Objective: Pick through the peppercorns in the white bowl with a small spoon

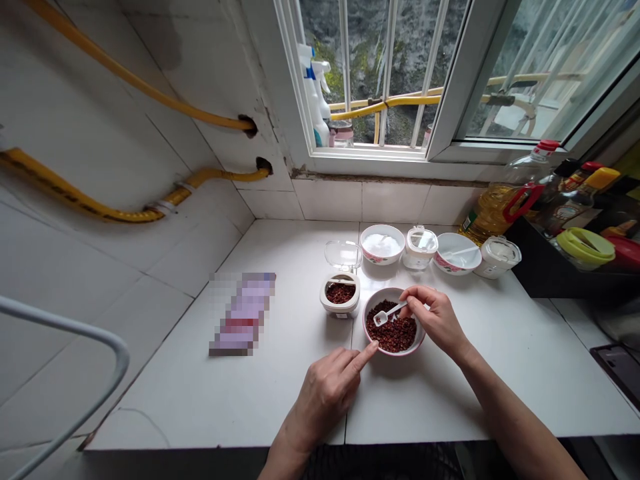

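Observation:
A white bowl (369, 335) with a pink rim stands on the counter, filled with small dark-red dried grains that look like peppercorns (395, 339). My right hand (436, 317) pinches the handle of a small white plastic spoon (381, 319). Its scoop hangs over the bowl with a few bits in it. The index finger of my left hand (330, 383) stretches out to the bowl's near-left rim, while its other fingers curl under, partly hidden. Left of the bowl, a seasoning jar (340, 308) holds similar red grains, its clear lid (343, 254) flipped up.
Behind stand a bowl of white granules (383, 260), a lidded jar (420, 248), a second flowered bowl (457, 265) with a white spoon and another jar (498, 258). An oil bottle (493, 207) and a black condiment rack (537, 260) are at right. A blurred purple packet (245, 310) lies left.

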Demonstrator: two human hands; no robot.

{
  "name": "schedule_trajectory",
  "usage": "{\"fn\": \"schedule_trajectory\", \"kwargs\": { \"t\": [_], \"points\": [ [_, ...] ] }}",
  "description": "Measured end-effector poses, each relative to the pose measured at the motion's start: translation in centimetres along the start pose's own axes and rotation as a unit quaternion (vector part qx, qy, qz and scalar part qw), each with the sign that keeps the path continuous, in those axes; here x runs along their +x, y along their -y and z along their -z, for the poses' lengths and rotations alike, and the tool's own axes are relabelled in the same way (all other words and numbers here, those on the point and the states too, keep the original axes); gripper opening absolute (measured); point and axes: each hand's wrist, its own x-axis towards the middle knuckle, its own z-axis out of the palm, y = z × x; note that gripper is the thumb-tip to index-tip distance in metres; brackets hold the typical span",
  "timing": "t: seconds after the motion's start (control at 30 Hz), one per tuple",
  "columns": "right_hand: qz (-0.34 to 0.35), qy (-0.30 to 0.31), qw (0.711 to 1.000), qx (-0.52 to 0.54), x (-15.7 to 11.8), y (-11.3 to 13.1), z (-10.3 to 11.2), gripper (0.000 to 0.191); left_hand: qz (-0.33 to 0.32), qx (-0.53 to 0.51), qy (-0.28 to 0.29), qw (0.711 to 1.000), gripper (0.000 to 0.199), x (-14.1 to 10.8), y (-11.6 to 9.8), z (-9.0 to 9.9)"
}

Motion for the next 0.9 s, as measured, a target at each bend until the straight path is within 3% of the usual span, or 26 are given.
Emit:
{"fn": "schedule_trajectory", "kwargs": {
  "t": [0.2,0.4,0.6,0.73,0.83,0.9],
  "points": [
    [-0.013,-0.022,1.000,0.004,0.1,0.3,0.1,0.017,0.001,-0.003,-0.003,1.000,0.061,0.1,-0.1,0.0],
    [-0.098,0.003,0.984,0.146,0.3,0.1,0.2,0.018,-0.003,-0.001,-0.005,1.000,0.060,0.1,-0.1,-0.1],
    [-0.093,-0.024,0.973,0.209,0.5,0.9,0.0,0.025,-0.002,0.002,-0.003,1.000,0.063,0.0,0.0,-0.1],
    [-0.019,-0.051,0.981,0.186,0.1,2.1,-1.2,0.022,-0.001,0.004,0.000,1.000,0.064,0.0,-0.1,0.0],
    [0.112,-0.050,0.989,0.080,0.0,2.4,-2.4,0.020,-0.004,0.006,-0.003,1.000,0.066,0.0,-0.1,-0.1],
    [0.210,-0.024,0.977,-0.021,0.1,2.4,-3.0,0.025,-0.004,0.008,-0.005,1.000,0.066,0.0,-0.1,-0.1]
  ]
}}
